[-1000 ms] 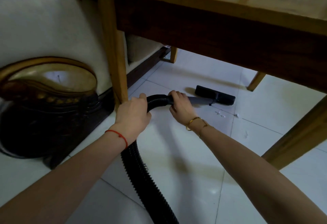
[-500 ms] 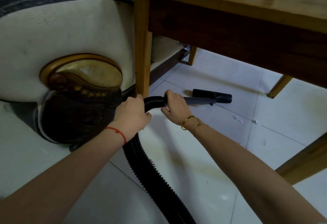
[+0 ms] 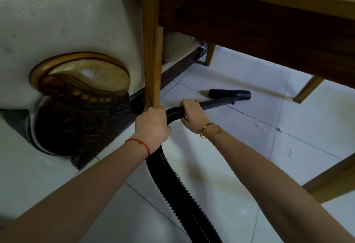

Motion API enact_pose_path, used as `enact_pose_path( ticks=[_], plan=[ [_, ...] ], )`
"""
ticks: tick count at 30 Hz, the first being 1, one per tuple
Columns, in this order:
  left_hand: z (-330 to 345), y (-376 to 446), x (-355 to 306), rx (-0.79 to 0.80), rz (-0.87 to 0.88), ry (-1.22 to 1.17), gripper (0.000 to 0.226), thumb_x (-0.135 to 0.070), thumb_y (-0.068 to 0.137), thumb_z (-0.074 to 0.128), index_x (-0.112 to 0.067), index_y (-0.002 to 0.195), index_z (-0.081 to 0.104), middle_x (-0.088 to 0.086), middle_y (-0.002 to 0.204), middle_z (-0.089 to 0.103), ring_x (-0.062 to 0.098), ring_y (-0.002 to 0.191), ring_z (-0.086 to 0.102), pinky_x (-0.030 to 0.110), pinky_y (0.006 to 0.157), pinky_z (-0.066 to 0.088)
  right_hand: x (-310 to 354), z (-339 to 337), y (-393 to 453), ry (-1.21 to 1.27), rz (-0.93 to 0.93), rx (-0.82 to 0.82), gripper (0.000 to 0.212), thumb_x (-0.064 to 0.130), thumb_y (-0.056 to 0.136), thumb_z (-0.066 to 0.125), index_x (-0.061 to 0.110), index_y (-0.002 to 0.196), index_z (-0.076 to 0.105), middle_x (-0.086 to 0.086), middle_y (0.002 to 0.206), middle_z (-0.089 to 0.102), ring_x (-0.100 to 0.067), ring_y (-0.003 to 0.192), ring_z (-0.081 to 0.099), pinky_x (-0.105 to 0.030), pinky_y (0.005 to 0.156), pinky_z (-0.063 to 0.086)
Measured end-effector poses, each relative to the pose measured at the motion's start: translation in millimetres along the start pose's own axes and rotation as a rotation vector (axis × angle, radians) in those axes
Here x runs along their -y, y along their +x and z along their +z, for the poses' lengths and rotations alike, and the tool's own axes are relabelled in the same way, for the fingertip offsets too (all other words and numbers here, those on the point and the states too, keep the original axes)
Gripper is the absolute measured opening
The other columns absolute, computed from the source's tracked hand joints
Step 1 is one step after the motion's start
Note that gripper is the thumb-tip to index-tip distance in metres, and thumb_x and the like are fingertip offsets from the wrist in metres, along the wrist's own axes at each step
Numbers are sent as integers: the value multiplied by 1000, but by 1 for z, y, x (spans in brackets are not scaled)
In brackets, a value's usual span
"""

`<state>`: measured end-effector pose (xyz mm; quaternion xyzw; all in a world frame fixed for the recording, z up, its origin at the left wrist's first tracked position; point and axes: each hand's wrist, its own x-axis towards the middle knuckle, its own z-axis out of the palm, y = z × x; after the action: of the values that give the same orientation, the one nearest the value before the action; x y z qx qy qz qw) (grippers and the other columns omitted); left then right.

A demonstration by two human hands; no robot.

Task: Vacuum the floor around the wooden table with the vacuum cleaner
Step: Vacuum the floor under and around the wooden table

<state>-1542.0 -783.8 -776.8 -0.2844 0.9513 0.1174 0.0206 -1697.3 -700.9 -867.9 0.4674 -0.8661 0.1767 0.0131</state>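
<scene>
- Over the pale tiled floor [image 3: 221, 175], the wooden table [image 3: 249, 18] stands low, so the person has to reach in under it from the near side.
- Just left of the table's near leg [image 3: 151, 54] sits a cream sofa [image 3: 63, 26] with a carved dark base, leaving only a tight gap there.
- The black ribbed hose [image 3: 178, 189] trails back between the forearms, probably to keep it from dragging.
- The left hand [image 3: 151, 125] grips the hose at its bend, fingers wrapped round it, beside the table leg.
- The right hand [image 3: 192, 114] holds the wand [image 3: 217, 103] where it joins the hose, fingers curled round, to steer it.
- The vacuum head [image 3: 229, 95] lies flat on the tiles under the table.
- White crumbs [image 3: 262, 126] lie to its right, still unswept.
</scene>
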Motion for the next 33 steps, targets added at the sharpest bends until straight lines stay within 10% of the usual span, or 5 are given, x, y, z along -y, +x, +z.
enact_pose_path(
  ticks=[17,33],
  plan=[
    [24,45,-26,-117,81,54,36,-28,86,64,-9,115,53,10,104,62,26,92,63,34,66,49,-48,-7,28,-49,37,26,24,6,84,59,3,107,53,-16,109,58,-31,101,51,-32,92,37],
    [-12,-24,42,-205,60,188,31,-28,87,60,-12,112,51,9,103,60,29,90,64,33,66,45,51,1,3,-69,-129,-119,13,15,85,56,10,97,52,-10,95,60,-26,86,54,-28,76,34]
  ],
)
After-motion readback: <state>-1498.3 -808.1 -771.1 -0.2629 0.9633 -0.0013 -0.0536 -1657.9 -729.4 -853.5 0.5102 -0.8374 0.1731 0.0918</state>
